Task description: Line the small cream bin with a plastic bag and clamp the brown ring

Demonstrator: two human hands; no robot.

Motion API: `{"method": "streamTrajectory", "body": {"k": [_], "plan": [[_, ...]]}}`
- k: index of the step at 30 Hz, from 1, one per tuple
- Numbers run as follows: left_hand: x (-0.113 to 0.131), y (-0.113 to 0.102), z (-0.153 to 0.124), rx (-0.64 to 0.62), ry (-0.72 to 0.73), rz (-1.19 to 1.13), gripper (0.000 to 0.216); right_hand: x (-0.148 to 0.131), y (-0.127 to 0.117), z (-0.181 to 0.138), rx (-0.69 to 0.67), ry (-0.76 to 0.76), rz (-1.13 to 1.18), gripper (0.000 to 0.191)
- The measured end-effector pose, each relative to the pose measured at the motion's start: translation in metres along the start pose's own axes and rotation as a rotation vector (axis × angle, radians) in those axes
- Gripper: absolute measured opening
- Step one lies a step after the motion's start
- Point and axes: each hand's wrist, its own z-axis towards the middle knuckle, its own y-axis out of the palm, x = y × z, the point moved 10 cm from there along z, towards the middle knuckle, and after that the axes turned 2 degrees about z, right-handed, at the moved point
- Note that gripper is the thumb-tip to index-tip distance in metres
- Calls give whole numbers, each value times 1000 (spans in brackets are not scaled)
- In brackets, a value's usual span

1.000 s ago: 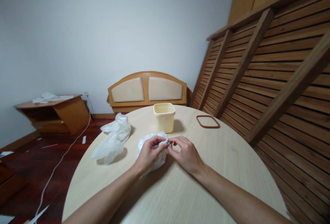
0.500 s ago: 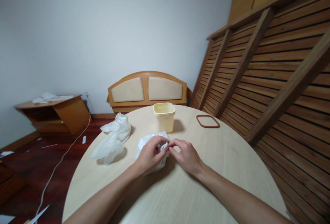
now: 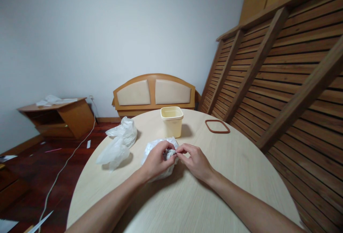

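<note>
A white plastic bag [image 3: 148, 149], bunched up with its contents hidden, lies on the round table [image 3: 214, 197]. My left hand [image 3: 160, 158] curls over it, thumb and fingers gripping its gathered top. From the right, my right hand [image 3: 193, 160] pinches the tip of the same twisted plastic, fingertips nearly meeting those of the left. Just beyond the bag stands an open yellow square tub [image 3: 172, 125], upright. Another crumpled, translucent plastic bag [image 3: 118, 147] rests to the left of my hands.
A brown rounded-square ring [image 3: 217, 132] lies flat at the table's right. Slatted wooden panels [image 3: 257, 93] lean along the right side. A padded headboard [image 3: 154, 93] stands behind the table. On the left are a low wooden cabinet [image 3: 72, 118] and a cable [image 3: 60, 172] across the floor.
Both hands keep their hold on the bag's gathered top, with only slight finger movement. The whole view has shifted a little, so everything sits slightly further right.
</note>
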Motion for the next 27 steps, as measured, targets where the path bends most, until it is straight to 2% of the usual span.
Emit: {"method": "streamTrajectory", "body": {"k": [6, 12, 19, 27], "plan": [[2, -2, -1, 7, 29, 48, 10, -2, 1, -1, -26, -31, -15, 11], [5, 3, -3, -30, 53, -145, 11, -20, -4, -8, 23, -303, -135, 12], [11, -2, -7, -16, 52, -184, 17, -49, -10, -20, 84, -552, -372, 17], [26, 1, -8, -130, 134, -251, 14, -51, -8, -24, 16, -618, -403, 21]]}}
